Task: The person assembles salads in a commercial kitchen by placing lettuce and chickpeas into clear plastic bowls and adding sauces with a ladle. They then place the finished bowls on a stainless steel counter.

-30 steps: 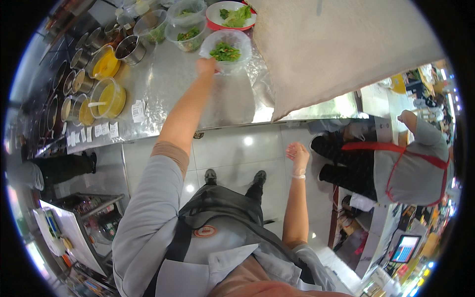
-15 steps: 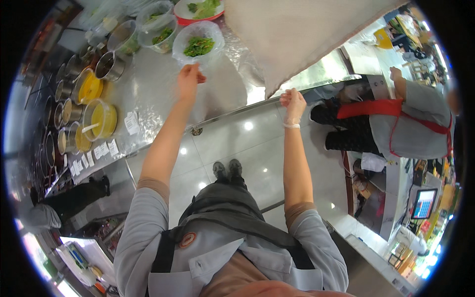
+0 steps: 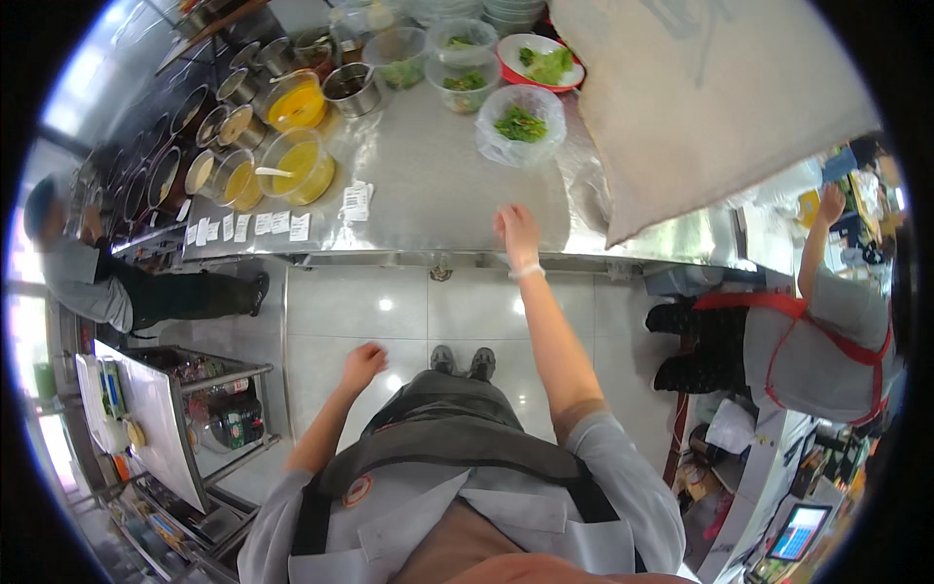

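My right hand, in a clear glove, is over the front of the steel counter with its fingers curled in. Whether anything is inside them does not show. Beyond it stands a bowl lined with a clear bag, with chopped greens inside. Lower down, my left hand hangs above the floor in front of my apron, touching nothing I can see; motion blurs its fingers. White paper slips lie along the counter's front edge.
Tubs of yellow liquid and steel pots crowd the left. A red-rimmed plate of lettuce stands behind the bowl. A hanging pale cloth covers the right. Co-workers stand left and right; a wheeled rack is lower left.
My left hand has drawn back from near the bagged bowl to beside my body. My right hand has moved left over the counter, away from the cloth's corner. The view has turned.
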